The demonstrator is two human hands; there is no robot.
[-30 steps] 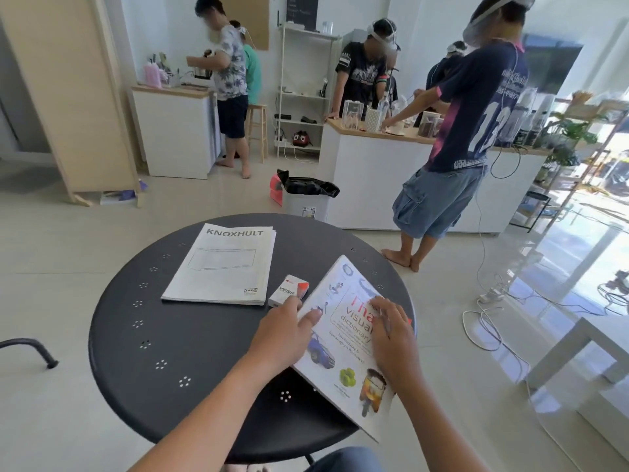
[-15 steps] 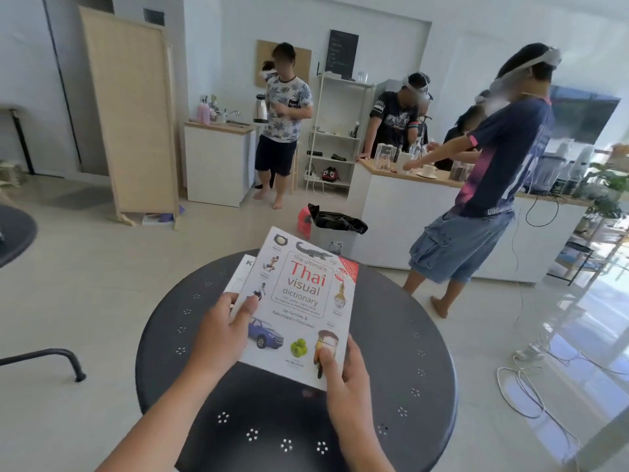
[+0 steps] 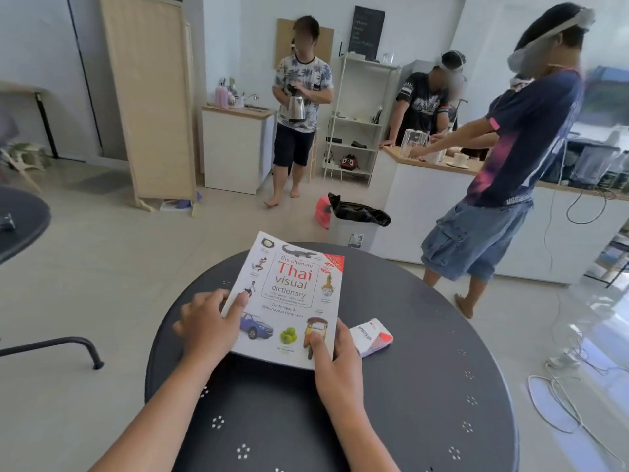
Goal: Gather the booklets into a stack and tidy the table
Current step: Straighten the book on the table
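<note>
Over the round black perforated metal table (image 3: 425,386), the left hand (image 3: 207,327) and right hand (image 3: 337,359) grip the white illustrated Thai visual dictionary booklet (image 3: 292,294) by its near edges, a small white-and-red card packet (image 3: 372,336) lying just beside the right fingers (image 3: 343,335).

Single head-worn wide-angle view, looking forward and down, close over the round bench (image 3: 425,386), room stretching beyond

left hand (image 3: 207,330): fingers curled, thumb pressed flat, gripping | right hand (image 3: 335,361): thumb on top, fingers under, gripping | both forearms extended forward
</note>
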